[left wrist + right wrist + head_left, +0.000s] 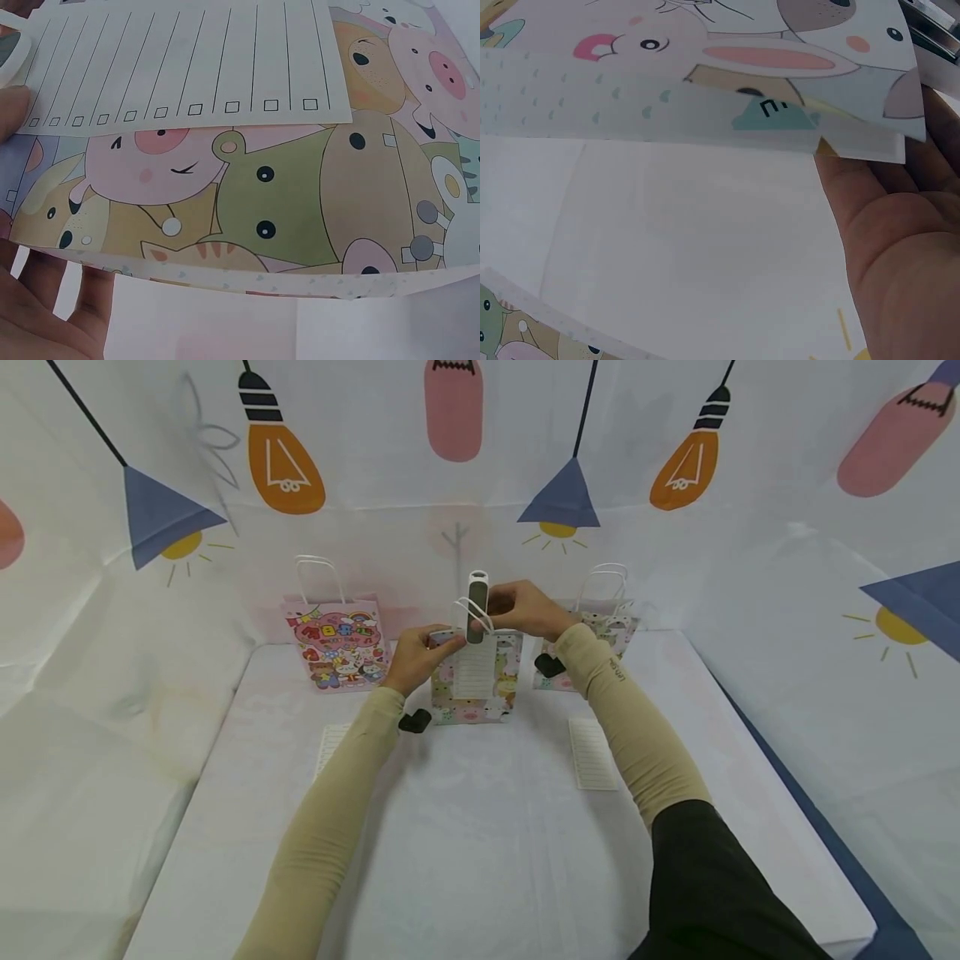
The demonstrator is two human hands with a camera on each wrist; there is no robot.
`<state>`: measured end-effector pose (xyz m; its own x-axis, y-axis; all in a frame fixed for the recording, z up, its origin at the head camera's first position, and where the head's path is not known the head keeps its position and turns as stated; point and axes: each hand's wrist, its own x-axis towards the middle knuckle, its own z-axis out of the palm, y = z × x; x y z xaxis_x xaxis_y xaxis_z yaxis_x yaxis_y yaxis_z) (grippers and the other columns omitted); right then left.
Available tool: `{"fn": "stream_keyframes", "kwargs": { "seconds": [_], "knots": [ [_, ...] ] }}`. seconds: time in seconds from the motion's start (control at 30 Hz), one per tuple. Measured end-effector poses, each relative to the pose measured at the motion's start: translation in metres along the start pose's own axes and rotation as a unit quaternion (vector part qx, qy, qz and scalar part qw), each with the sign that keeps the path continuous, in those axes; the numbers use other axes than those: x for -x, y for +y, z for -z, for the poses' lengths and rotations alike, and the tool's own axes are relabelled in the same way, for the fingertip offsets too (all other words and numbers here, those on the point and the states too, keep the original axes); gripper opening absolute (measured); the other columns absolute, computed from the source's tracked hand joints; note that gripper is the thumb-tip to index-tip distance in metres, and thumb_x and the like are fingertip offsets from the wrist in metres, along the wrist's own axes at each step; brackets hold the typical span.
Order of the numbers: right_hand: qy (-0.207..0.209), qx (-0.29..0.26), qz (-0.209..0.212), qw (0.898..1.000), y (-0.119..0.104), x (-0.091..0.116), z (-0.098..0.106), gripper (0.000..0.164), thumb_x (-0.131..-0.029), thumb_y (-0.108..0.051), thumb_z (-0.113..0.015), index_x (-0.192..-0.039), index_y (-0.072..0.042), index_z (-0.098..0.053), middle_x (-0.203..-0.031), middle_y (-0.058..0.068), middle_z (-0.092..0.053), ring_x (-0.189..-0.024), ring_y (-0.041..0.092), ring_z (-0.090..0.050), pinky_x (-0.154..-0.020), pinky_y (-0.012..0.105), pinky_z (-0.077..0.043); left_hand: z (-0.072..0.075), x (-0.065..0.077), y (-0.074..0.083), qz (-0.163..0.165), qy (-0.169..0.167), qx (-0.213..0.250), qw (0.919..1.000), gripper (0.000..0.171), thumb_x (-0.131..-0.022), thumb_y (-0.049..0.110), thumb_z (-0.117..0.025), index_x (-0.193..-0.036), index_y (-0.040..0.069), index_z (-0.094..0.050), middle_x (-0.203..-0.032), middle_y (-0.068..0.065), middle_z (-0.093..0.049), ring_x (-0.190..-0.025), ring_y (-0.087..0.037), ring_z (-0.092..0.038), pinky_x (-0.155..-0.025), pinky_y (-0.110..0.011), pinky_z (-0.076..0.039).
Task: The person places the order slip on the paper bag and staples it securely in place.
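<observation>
A paper gift bag with cartoon animals stands in the middle, its white rope handles upright. Against its front lies a lined paper slip with small boxes along one edge. My left hand pinches the slip to the bag at the upper left; the left wrist view has the thumb in front and other fingers behind. My right hand grips a white and dark green stapler upright at the bag's top edge. Its lower end and the handles overlap.
A pink cartoon gift bag stands at the back left; another animal-print bag is at the back right, partly behind my right arm. Lined slips lie at the left and right of the white table. A printed cloth hangs behind.
</observation>
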<state>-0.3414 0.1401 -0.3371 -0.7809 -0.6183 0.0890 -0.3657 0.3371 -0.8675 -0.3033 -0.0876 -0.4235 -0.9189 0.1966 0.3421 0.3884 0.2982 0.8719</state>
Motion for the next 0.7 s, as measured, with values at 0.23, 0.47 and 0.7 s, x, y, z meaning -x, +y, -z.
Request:
{"fn": "stream_keyframes", "kwargs": {
  "seconds": [0.23, 0.47, 0.7],
  "knots": [
    [0.004, 0.008, -0.013, 1.000, -0.009, 0.003, -0.003, 0.034, -0.076, -0.026, -0.079, -0.106, -0.012, -0.068, -0.102, 0.007, -0.067, -0.094, 0.021, -0.064, -0.083, 0.036, -0.049, 0.001, 0.000, 0.000, 0.008, -0.003, 0.001, 1.0000, 0.041, -0.080, 0.053, -0.067, -0.107, 0.023, -0.071, -0.076, 0.000, -0.067, -0.047, -0.015, -0.038, -0.043, -0.027, -0.032],
    [0.005, 0.025, -0.007, 1.000, -0.022, 0.010, -0.005, 0.031, -0.078, -0.019, -0.077, -0.106, -0.009, -0.067, -0.102, 0.011, -0.067, -0.092, 0.022, -0.065, -0.081, 0.034, -0.050, 0.001, 0.001, 0.002, 0.007, -0.003, -0.002, 1.0000, 0.041, -0.079, 0.054, -0.067, -0.106, 0.023, -0.071, -0.074, 0.001, -0.067, -0.046, -0.014, -0.039, -0.042, -0.027, -0.032],
    [0.012, 0.046, -0.005, 0.999, -0.024, 0.011, -0.007, 0.033, -0.077, -0.021, -0.078, -0.106, -0.008, -0.066, -0.100, 0.011, -0.067, -0.090, 0.023, -0.065, -0.080, 0.033, -0.051, 0.001, 0.002, 0.003, 0.004, 0.000, -0.007, 1.0000, 0.039, -0.079, 0.052, -0.067, -0.105, 0.023, -0.072, -0.068, -0.001, -0.063, -0.045, -0.014, -0.037, -0.041, -0.026, -0.029]
  ]
}}
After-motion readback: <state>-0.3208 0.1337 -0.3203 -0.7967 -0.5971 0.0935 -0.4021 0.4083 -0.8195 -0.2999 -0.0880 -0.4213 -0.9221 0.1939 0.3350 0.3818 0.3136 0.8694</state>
